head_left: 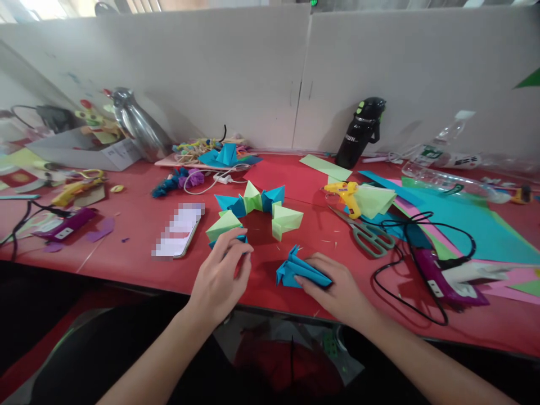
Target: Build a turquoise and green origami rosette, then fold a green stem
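Note:
My right hand [331, 284] is closed around a blue folded paper piece [301, 270], thumb on its near side and pointed flaps facing left. My left hand [223, 270] is loosely curved, fingers apart, over the near left part of a ring of folded paper. A blue folded unit [242, 239] there is partly hidden behind its fingers; I cannot tell whether they touch it. Green units [225, 223] and blue units [273, 198] alternate round the ring, which lies on the red table. At its right end sits a light green unit [286, 219].
A phone [179, 230] lies left of the ring. To the right are a yellow glue gun [346, 197], scissors [371, 236], a looping black cable [426, 320] and a purple power strip [447, 281]. Coloured paper sheets [476, 219] spread farther right. A black bottle [360, 132] stands behind.

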A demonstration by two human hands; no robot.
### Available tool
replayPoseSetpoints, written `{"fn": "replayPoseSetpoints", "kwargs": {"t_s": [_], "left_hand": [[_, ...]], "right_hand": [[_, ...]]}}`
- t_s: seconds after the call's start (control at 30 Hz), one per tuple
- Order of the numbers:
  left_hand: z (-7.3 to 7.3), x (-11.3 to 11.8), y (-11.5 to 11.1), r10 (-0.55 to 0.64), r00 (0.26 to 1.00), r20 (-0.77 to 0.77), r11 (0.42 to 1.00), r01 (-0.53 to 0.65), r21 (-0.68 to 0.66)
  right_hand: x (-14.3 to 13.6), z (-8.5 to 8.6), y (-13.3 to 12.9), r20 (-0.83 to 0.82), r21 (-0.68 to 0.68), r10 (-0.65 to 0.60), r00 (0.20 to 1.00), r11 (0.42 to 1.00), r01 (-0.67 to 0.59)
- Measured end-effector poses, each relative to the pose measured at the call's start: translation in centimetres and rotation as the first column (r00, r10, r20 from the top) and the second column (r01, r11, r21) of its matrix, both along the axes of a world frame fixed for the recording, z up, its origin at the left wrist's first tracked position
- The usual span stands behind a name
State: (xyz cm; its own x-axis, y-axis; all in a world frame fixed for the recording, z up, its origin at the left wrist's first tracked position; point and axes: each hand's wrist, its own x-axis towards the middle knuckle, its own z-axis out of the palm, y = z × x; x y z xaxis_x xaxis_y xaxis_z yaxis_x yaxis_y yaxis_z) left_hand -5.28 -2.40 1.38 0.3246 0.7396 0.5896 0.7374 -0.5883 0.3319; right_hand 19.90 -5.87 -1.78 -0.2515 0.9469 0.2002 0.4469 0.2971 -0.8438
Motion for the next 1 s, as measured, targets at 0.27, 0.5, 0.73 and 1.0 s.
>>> {"fn": "replayPoseSetpoints", "kwargs": {"t_s": [0.27, 0.5, 0.73, 1.0], "left_hand": [[-1.7, -0.4, -0.1, 0.098, 0.948, 0.302, 0.994, -0.109, 0.022], [-3.0, -0.3, -1.0, 0.227, 0.901, 0.369, 0.970, -0.174, -0.171], [-2.7, -1.1, -1.2, 0.155, 0.969, 0.193, 0.987, -0.144, -0.071], [-2.7, -1.2, -1.0, 0.142, 0.967, 0.212, 0.987, -0.123, -0.103]], "right_hand": [[-0.8, 0.2, 0.4, 0.073, 0.048, 0.017, 0.997, 0.999, -0.021], [-4.3, 0.9, 2.2, 0.147, 0.060, -0.011, 0.989, 0.998, 0.002], [-0.9, 2.7, 2.4, 0.144, 0.009, -0.041, 0.989, 0.999, 0.040], [11.2, 0.7, 9.3, 0.194, 0.362, -0.763, 0.617, 0.640, 0.678]]}}
